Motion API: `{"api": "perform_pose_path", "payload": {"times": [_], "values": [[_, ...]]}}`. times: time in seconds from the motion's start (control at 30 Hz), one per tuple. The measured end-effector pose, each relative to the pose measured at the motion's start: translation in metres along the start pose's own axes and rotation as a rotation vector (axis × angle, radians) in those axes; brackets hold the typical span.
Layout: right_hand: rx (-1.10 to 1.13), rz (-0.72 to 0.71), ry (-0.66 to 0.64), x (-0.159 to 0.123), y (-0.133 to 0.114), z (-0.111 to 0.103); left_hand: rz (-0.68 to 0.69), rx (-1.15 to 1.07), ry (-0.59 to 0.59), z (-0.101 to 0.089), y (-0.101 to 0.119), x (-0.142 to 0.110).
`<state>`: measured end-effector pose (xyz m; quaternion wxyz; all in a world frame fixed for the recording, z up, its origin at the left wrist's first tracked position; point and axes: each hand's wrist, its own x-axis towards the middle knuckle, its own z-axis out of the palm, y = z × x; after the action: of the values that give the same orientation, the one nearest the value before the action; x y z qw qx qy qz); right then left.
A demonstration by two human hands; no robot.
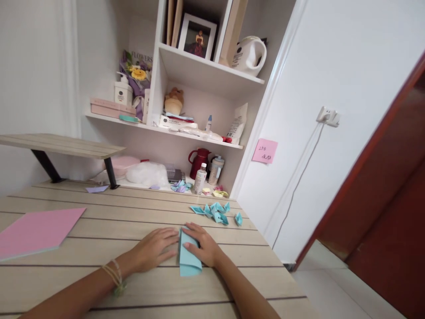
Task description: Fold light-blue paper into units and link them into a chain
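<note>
A folded sheet of blue paper [190,268] lies on the wood-plank tabletop in front of me, longer than it is wide. My right hand [203,246] rests on its right side, palm down, the fingers stretched over the upper part. Just left of the sheet, my left hand [154,249] lies flat with its fingers extended; the fingertips come up to the paper's left edge. Whether they touch it I cannot tell. Past my hands, several folded blue paper boats [217,212] sit together near the table's right edge.
At the left lies a stack of pink paper [40,230]. A raised wooden shelf [59,145] on black legs stands behind it. Along the back are a bottle [199,179], a red jug [199,162] and more folded paper pieces [181,186]. A wall borders the table's right side.
</note>
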<state>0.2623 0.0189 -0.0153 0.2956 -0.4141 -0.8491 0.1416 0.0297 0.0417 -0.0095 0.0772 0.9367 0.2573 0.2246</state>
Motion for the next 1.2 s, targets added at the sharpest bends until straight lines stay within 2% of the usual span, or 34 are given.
{"api": "perform_pose_path", "payload": {"times": [0.07, 0.17, 0.33, 0.47, 0.73, 0.87, 1.07, 1.2], "values": [[0.017, 0.002, -0.008, -0.001, -0.001, -0.002, 0.031, 0.012, -0.064, -0.004, 0.000, -0.004], [0.022, -0.010, 0.015, -0.005, -0.005, -0.004, 0.025, 0.060, -0.085, -0.009, 0.004, -0.005], [-0.063, -0.078, 0.135, -0.009, -0.009, -0.002, 0.057, 0.097, -0.113, -0.012, 0.009, 0.002], [0.004, -0.029, 0.175, -0.011, -0.010, -0.003, 0.049, 0.083, -0.124, -0.009, 0.005, 0.003], [0.050, 0.075, 0.047, -0.016, -0.008, -0.014, -0.005, -0.020, -0.156, -0.002, -0.001, 0.002], [0.033, 0.062, 0.016, -0.019, -0.002, -0.015, 0.011, -0.042, -0.144, -0.001, -0.002, 0.002], [0.056, 0.014, -0.111, -0.019, -0.001, -0.016, 0.020, -0.056, -0.130, 0.005, -0.007, 0.001], [0.079, 0.083, -0.053, -0.018, -0.005, -0.011, 0.005, -0.066, -0.145, 0.007, -0.008, 0.001]]}}
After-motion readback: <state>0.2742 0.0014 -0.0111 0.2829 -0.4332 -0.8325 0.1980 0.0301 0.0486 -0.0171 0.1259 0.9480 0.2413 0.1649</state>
